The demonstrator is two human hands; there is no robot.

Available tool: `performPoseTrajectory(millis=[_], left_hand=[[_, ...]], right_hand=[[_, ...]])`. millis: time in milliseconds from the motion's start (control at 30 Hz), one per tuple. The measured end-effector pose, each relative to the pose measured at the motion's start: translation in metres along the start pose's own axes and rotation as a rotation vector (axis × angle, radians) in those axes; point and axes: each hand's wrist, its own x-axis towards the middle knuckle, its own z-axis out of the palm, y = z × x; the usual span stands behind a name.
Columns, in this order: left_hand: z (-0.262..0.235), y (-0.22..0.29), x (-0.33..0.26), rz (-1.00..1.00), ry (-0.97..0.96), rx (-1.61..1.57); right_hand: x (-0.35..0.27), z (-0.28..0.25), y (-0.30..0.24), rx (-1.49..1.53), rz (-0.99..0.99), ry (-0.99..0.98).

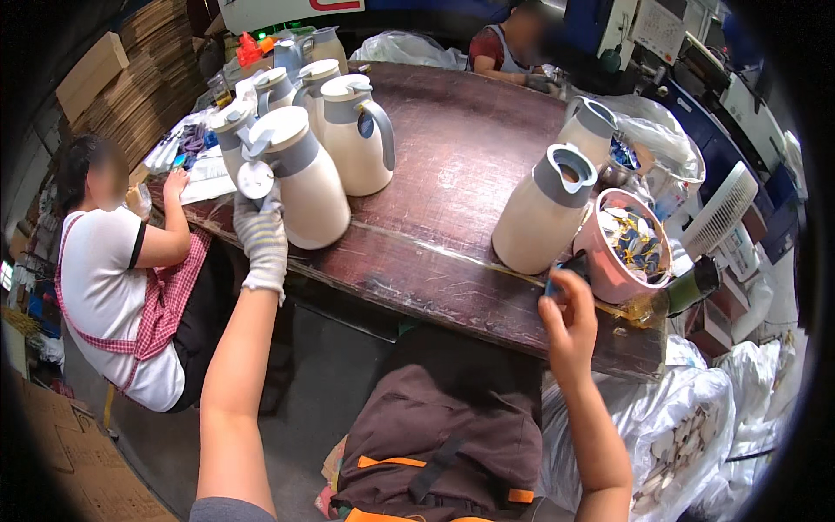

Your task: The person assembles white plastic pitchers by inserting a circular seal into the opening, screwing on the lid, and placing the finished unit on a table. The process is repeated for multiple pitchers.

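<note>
My left hand, in a striped knit glove, is closed on the handle side of a cream vacuum jug with a grey collar and white lid. A round white disc shows just above its fingers. My bare right hand is raised at the table's front edge, fingers curled in a pinch. By its fingertips is a small dark piece with a bluish bit; whether it is held is unclear. Behind that hand stands a lidless cream jug. Right of it is a pink bucket of tags with yellow strings.
Several more lidded jugs stand at the left of the dark wooden table. Another open jug is at the right. A person in an apron sits left; another person works at the far side. Plastic bags lie right.
</note>
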Motion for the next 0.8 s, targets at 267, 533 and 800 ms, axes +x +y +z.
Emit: performPoseTrajectory(millis=[267, 533, 800], left_hand=[[0.018, -0.011, 0.031, -0.04, -0.129, 0.892], [0.067, 0.031, -0.13, -0.094, -0.65, 0.222], [0.103, 0.104, -0.204, -0.481, -0.913, -0.033]], right_hand=[[0.141, -0.004, 0.006, -0.886, -0.249, 0.107], [0.066, 0.003, -0.03, -0.514, -0.435, -0.09], [-0.085, -0.143, -0.004, -0.536, -0.256, 0.174]])
